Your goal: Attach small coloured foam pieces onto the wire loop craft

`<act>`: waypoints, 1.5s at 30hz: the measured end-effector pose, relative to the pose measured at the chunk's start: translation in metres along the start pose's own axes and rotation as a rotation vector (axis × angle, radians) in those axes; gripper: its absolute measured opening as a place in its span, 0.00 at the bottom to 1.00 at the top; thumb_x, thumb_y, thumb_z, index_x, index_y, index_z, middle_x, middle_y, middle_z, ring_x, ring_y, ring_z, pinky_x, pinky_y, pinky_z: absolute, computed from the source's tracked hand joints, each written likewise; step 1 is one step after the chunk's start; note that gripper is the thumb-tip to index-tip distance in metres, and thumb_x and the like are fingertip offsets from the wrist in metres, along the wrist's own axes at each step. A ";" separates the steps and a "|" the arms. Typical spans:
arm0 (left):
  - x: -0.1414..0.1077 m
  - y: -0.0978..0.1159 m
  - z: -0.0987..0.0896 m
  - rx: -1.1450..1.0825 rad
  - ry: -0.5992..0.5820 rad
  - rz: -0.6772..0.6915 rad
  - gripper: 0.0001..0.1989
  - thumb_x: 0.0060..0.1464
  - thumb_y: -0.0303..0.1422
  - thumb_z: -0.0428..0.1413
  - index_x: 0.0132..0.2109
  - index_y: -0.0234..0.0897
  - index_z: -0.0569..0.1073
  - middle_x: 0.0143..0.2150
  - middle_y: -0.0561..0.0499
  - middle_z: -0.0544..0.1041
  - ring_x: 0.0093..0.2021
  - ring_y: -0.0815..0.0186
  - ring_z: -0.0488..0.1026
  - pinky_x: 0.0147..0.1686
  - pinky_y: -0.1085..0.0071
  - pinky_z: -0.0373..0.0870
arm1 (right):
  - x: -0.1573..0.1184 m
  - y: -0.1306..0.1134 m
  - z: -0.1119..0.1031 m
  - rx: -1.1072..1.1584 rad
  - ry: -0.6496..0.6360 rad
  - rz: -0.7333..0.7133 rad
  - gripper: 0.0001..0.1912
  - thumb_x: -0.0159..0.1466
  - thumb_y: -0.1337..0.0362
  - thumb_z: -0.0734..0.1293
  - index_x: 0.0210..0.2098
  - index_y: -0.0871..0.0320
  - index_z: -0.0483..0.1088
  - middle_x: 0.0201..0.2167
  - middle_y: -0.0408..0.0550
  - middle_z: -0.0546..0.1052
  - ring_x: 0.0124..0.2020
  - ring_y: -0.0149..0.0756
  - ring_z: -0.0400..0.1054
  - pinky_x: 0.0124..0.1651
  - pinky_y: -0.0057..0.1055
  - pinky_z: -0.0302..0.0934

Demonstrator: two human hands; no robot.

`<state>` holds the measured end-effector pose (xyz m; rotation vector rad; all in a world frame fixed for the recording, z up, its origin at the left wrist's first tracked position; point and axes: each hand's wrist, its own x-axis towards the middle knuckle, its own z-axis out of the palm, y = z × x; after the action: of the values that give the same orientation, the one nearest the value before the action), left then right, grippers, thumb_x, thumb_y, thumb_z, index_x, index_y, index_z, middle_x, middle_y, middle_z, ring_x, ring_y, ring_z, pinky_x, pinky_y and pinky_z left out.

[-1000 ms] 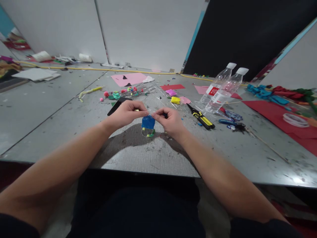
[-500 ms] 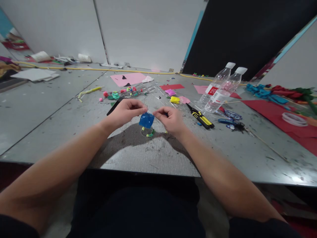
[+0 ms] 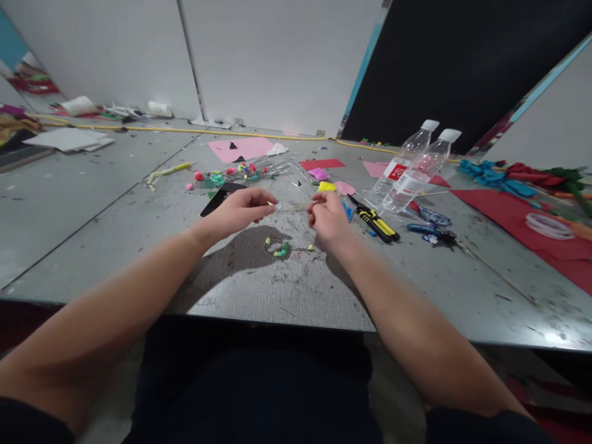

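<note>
My left hand is closed in a pinch, with a small clear scrap of plastic at the fingertips. To its right, my right hand has its fingers curled in; what they hold is hidden. Part of a blue packet shows past its knuckles, and I cannot tell whether the hand grips it. A faint, thin strip lies between the hands. Below them on the table is a bent wire ring with green and yellow bits on it and a straight tail ending in a yellow bit.
Black-and-yellow pliers and two plastic bottles stand or lie to the right. Beyond my hands are a yellow packet, a purple packet, a black phone-like slab and coloured bits. Red paper lies far right.
My hands have moved apart, the right one shifting right. The blue packet that hung between them is now partly behind my right hand, leaving the wire ring in full view.
</note>
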<state>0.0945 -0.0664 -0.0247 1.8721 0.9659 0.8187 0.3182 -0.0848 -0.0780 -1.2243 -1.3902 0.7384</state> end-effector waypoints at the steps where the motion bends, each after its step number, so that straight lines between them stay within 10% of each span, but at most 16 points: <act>1: 0.000 0.000 0.000 0.020 -0.034 -0.009 0.09 0.54 0.35 0.64 0.42 0.39 0.79 0.29 0.52 0.73 0.30 0.67 0.69 0.31 0.69 0.63 | -0.005 -0.005 0.006 0.042 -0.024 0.091 0.05 0.67 0.65 0.60 0.42 0.51 0.58 0.30 0.40 0.72 0.23 0.30 0.67 0.25 0.29 0.59; 12: -0.004 0.005 0.002 0.135 -0.185 0.061 0.08 0.55 0.36 0.62 0.39 0.37 0.79 0.30 0.52 0.75 0.30 0.68 0.68 0.31 0.70 0.62 | -0.028 -0.031 0.006 -0.141 -0.238 -0.150 0.25 0.68 0.38 0.64 0.29 0.53 0.66 0.21 0.44 0.75 0.24 0.36 0.70 0.32 0.35 0.63; 17: -0.008 0.013 0.005 0.171 -0.227 0.004 0.11 0.58 0.40 0.59 0.34 0.37 0.76 0.28 0.52 0.72 0.28 0.68 0.66 0.30 0.70 0.61 | -0.028 -0.033 0.007 -0.188 -0.113 -0.401 0.20 0.70 0.46 0.65 0.35 0.53 0.78 0.34 0.50 0.81 0.39 0.42 0.75 0.45 0.40 0.66; 22: -0.010 0.015 0.003 0.177 -0.212 -0.007 0.15 0.60 0.44 0.58 0.33 0.36 0.76 0.29 0.51 0.72 0.30 0.68 0.67 0.31 0.70 0.62 | -0.029 -0.025 0.014 -0.057 -0.184 -0.343 0.15 0.70 0.54 0.65 0.46 0.58 0.77 0.38 0.51 0.81 0.32 0.36 0.75 0.37 0.36 0.69; 45: -0.007 0.007 -0.002 0.105 -0.388 0.053 0.17 0.57 0.43 0.60 0.26 0.36 0.75 0.24 0.53 0.68 0.27 0.70 0.63 0.30 0.68 0.57 | -0.032 -0.032 0.012 -0.272 -0.242 -0.487 0.07 0.65 0.62 0.74 0.31 0.56 0.77 0.27 0.42 0.76 0.28 0.31 0.66 0.34 0.31 0.59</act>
<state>0.0912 -0.0739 -0.0190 2.0558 0.7286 0.4154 0.2943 -0.1216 -0.0612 -0.9558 -1.9465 0.3697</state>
